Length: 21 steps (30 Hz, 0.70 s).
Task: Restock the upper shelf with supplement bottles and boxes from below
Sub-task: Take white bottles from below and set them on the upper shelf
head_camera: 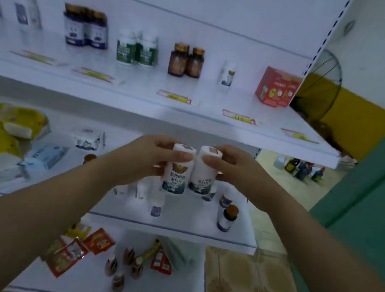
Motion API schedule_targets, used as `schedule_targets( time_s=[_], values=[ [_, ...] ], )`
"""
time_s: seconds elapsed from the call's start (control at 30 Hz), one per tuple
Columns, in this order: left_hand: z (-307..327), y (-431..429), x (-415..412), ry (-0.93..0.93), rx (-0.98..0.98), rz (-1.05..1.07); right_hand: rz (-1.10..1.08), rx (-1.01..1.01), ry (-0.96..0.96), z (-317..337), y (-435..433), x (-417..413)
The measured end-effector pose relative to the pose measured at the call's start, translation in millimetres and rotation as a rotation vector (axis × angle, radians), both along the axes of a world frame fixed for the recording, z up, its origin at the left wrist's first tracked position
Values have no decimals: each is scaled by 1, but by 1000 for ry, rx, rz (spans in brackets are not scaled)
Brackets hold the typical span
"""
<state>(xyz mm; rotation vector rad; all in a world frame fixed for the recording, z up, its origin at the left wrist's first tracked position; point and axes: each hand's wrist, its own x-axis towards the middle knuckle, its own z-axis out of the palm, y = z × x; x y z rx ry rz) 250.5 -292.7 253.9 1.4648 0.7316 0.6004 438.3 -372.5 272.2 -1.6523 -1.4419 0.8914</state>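
Single head-worn wide-angle view, forward and slightly downward, close before the upper shelf (pixel 203 89)

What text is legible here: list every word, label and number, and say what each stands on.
"植物…蛋白片", middle characters uncertain: on the left bottle, gripped by the left hand.
Similar characters, too blurred to confirm: on the right bottle, gripped by the right hand.
Price tags, red box, upper-shelf bottles: print too blurred to read.
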Motion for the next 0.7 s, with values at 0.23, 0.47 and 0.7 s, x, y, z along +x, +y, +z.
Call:
schedule_targets(
  time_s=[0.23,0.47,0.7],
  values=[
    [106,-24,-33,-57,177,-15,-86,197,-38,98,-41,-33],
    [158,-23,-42,-100,269,-30,-170,274,-42,149,-50,-35],
    [159,10,-5,-78,276,8,-224,245,-157,151,-17,0]
  ],
)
